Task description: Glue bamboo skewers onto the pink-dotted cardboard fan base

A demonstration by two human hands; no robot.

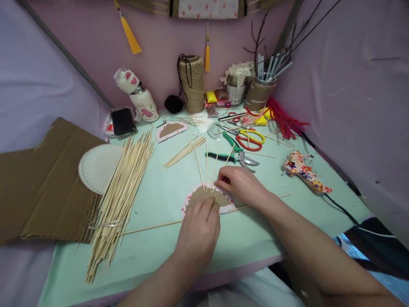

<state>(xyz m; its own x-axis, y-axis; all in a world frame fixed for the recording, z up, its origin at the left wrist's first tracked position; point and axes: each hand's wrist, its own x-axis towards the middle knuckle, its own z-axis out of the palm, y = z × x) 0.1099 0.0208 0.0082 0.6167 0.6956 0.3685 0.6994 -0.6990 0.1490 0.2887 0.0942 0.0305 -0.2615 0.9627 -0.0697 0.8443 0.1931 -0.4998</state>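
A half-circle of cardboard (200,196) edged in pink patterned fabric lies flat before me. My left hand (201,226) holds it down, fingers bent and close together on its surface. Several thin wooden sticks (207,166) fan out from its curved edge, their lower ends on the cardboard. At the right end of the fan, my right hand (239,183) is closed in a pinch on one more wooden stick (229,155); the fingers hide part of it. A longer skewer (150,227) runs along the straight edge, partly under my left hand.
A large bundle of skewers (124,192) lies left, by a white paper plate (97,168) and brown cardboard (60,183). Pruning shears (239,157) and scissors (247,138) lie beyond my right hand. A patterned glue gun (306,172) with its cord is at right; a twine spool (193,85) stands behind.
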